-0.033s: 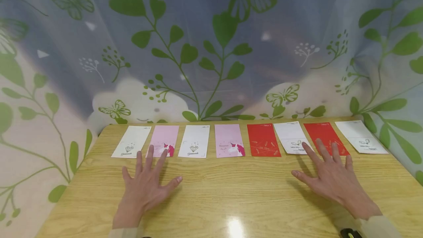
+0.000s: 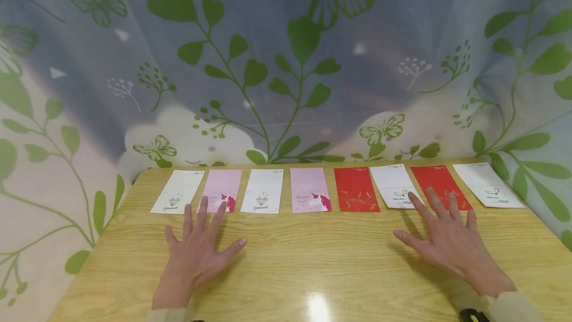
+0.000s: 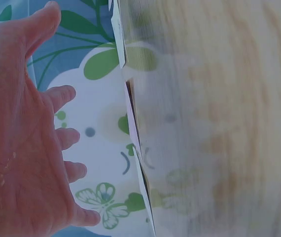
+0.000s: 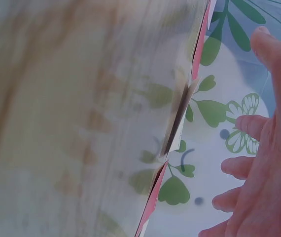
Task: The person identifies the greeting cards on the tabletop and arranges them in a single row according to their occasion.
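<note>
Palm down, my left hand (image 2: 196, 257) hovers with its fingers spread in front of a pink card with a unicorn print (image 2: 221, 185) and a cream card with a diamond print (image 2: 176, 190). My right hand (image 2: 453, 247), likewise spread, hangs before a red card (image 2: 435, 183) and a white card (image 2: 391, 183), hiding part of their lower ends. Both palms are bare in the wrist views, apart from the tabletop, with thin card edges (image 3: 133, 118) beyond the fingers. Neither hand holds anything.
Along the back of the wooden table (image 2: 286, 262) the row also has a white diamond-print card (image 2: 262, 190), another pink card (image 2: 309, 188), another red card (image 2: 356, 188) and a white card (image 2: 487, 183) at far right. A leaf-patterned curtain (image 2: 286, 63) stands directly behind the table.
</note>
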`<state>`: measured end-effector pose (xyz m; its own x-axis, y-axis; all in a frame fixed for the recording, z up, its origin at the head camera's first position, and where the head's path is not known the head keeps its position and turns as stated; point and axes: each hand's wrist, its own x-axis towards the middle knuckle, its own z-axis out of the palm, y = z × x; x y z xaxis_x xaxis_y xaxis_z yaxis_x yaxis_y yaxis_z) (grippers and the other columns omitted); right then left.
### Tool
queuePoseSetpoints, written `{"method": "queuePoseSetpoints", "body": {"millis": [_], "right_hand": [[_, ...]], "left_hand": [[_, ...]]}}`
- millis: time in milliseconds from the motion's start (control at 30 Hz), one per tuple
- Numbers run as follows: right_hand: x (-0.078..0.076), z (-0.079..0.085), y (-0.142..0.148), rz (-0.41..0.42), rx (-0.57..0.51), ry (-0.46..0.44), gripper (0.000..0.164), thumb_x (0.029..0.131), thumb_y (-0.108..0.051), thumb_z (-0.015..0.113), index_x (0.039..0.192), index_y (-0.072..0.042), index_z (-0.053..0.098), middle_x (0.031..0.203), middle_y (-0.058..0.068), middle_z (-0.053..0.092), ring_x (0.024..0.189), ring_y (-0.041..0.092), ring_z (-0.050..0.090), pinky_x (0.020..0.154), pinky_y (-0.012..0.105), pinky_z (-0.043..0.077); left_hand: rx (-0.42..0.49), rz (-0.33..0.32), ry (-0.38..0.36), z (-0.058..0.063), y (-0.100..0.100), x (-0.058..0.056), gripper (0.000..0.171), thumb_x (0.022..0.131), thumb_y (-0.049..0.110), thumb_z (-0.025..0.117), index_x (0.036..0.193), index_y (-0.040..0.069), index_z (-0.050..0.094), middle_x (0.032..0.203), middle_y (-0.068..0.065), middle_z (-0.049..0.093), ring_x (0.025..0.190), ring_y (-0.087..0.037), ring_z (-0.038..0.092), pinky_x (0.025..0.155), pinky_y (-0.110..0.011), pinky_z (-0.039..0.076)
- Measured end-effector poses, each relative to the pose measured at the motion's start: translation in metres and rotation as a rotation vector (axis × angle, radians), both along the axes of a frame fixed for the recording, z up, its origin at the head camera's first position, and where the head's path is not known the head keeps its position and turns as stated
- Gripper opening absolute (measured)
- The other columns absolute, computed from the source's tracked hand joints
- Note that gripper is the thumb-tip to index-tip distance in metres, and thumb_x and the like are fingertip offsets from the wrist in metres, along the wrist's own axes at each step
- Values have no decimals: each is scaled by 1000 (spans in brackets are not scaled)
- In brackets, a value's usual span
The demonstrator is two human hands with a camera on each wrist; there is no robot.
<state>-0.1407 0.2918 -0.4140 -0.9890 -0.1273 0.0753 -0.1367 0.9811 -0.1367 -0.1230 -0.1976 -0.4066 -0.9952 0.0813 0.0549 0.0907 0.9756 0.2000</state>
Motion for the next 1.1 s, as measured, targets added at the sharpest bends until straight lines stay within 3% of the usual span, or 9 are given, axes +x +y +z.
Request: {"method": "queuePoseSetpoints", "body": {"millis": [600,867,967,1100], "right_hand": [[-1,-4,-1,29,-4,33,96,90,-75,55,163,-21,25,166,30,21,144,68,20,101,88,17],[-8,-2,-16,89,-84,8,92,91,-72,57,162,-19,31,166,29,22,148,61,21,110,81,22],[-11,-3,-24,129,-98,25,90,92,-70,58,160,-16,35,165,29,26,148,60,24,114,76,23],[-17,-4,-39,176,-96,58,87,93,-68,58,157,-12,41,163,29,32,146,59,30,113,73,29]], "left_hand": [[5,5,-14,-1,-3,-1,91,93,78,44,164,25,22,173,-17,1,155,-55,6,104,-90,8],[67,10,-7,-1,-11,-12,88,95,74,43,164,23,23,171,-22,9,153,-58,10,104,-90,10],[111,48,12,0,-16,-20,83,99,71,41,162,19,27,168,-25,18,151,-56,19,105,-87,17],[139,97,46,3,-21,-32,75,103,65,38,158,13,37,161,-27,34,142,-54,39,100,-80,36]]}}
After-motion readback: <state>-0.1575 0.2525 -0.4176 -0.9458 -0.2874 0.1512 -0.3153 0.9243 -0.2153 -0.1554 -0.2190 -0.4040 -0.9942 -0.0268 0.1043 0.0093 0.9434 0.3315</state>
